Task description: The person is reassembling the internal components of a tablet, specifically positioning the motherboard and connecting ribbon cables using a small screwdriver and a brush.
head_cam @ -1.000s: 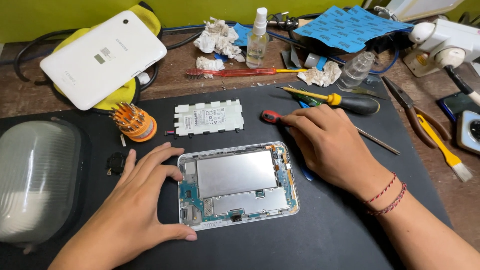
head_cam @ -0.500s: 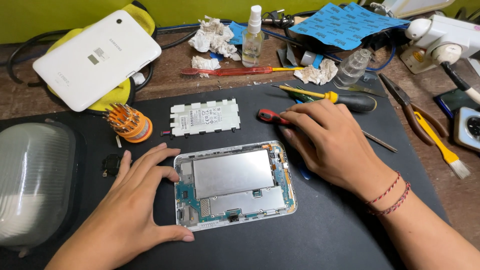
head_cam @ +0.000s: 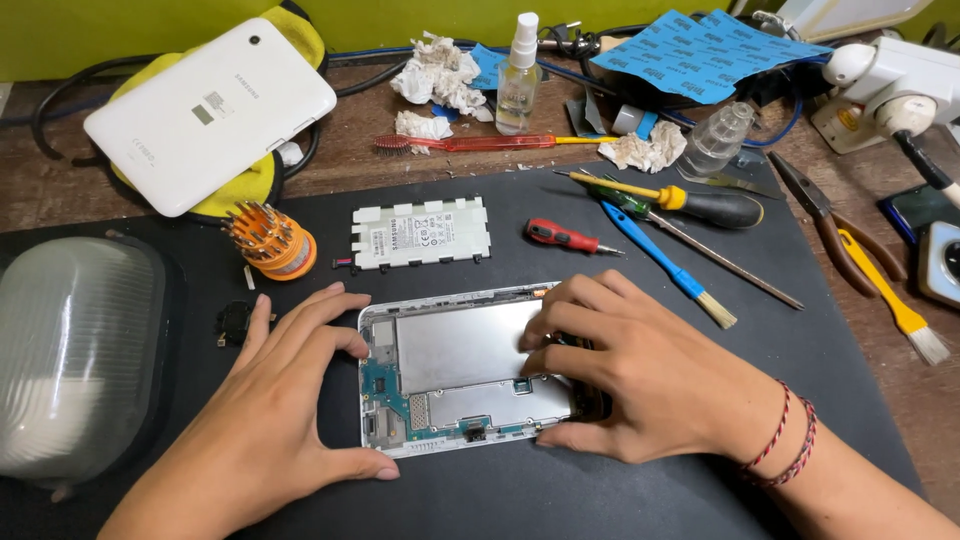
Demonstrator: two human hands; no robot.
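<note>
An electronics repair workshop. A black work mat (head_cam: 600, 500) across the frame's middle holds an opened tablet (head_cam: 450, 370), a removed battery (head_cam: 422, 233) and an orange bit holder (head_cam: 268, 240). Screwdrivers (head_cam: 690, 203), pliers (head_cam: 830, 225) and brushes (head_cam: 665, 265) lie toward the upper right.

Right hand (head_cam: 640, 375) left red screwdriver (head_cam: 562, 237) for tablet (head_cam: 455, 365).

A worn brown wooden counter (head_cam: 420, 165) fills the view, most of it covered by a black work mat (head_cam: 780, 350). Behind it runs a yellow-green wall (head_cam: 400, 20). The light is even and soft, with only faint shadows on the mat.
</note>
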